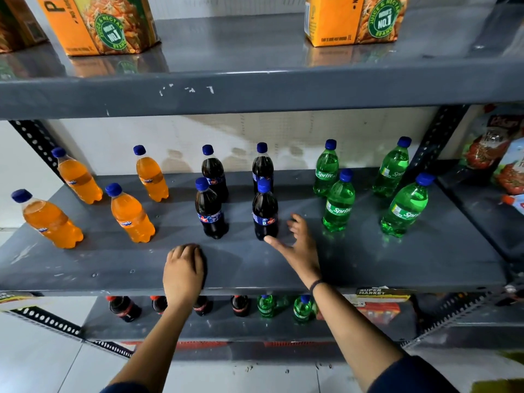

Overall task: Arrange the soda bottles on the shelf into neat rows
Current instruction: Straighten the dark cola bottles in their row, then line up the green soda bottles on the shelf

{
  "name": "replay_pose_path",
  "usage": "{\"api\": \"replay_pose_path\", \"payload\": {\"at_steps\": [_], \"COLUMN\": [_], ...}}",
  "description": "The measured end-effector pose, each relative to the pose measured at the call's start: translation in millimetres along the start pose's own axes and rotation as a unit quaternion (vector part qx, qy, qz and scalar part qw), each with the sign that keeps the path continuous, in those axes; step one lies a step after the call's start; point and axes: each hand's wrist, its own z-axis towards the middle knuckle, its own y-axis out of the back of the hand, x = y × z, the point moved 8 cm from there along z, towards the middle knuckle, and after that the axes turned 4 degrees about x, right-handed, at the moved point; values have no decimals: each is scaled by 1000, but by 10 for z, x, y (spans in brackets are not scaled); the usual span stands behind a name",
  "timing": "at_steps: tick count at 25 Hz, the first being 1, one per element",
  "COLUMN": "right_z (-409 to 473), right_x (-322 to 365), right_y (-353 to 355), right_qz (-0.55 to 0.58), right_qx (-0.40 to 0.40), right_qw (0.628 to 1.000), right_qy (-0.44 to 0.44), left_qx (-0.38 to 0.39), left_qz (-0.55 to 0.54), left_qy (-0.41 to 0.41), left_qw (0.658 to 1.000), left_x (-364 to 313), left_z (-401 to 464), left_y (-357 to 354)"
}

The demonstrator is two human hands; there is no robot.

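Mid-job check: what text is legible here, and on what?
"Sprite": label of each green bottle.
"FANTA": label of each orange bottle.
"JUICE & NECTAR", "NO.1": seal on the juice carton.
"SUPER MARKET": dark strip under the shelf edge.
Dark cola bottle labels and the snack packets: too blurred.

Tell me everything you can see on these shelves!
Fanta bottles: 4, orange, middle shelf left.
Cola bottles: 4, dark, blue caps, middle shelf centre.
Sprite bottles: 4, green, middle shelf right.
Juice cartons: 2 plus a cut-off third, orange, top shelf.
Red-capped bottles: 4, dark, bottom shelf.
Small green bottles: 2, bottom shelf.
Snack packets: several, red, far right.
Left hand: curled, resting on middle shelf's front.
Right hand: open, beside front-right cola bottle.
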Motion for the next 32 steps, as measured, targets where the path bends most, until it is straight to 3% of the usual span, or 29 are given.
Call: {"api": "replay_pose_path", "payload": {"at_steps": [5, 11, 17, 21, 25, 32], "right_z": [-354, -475, -49, 61, 132, 31], "right_x": [-157, -293, -492, -576, -628, -594], "right_y": [952, 2005, 2332, 2384, 2383, 2372], "right_qz": [39, 10, -27, 0, -5, -87], "right_qx": [-154, -356, -296, -250, -213, -231], "right_qw": [987, 934, 954, 966, 975, 968], "right_qy": [-6, -29, -45, -65, -56, -50], "left_qx": [62, 122, 266, 277, 271, 293], "left_qz": [-104, -218, -263, -281, -281, -313], "left_qy": [-128, -135, -106, -46, -44, -52], "left_qw": [984, 959, 921, 917, 920, 902], "left_x": [-764, -1663, -2454, -2638, -2649, -2525], "left_z": [-446, -324, -96, 87, 113, -34], "left_y": [-244, -634, -1337, -1539, -1607, -1500]}}
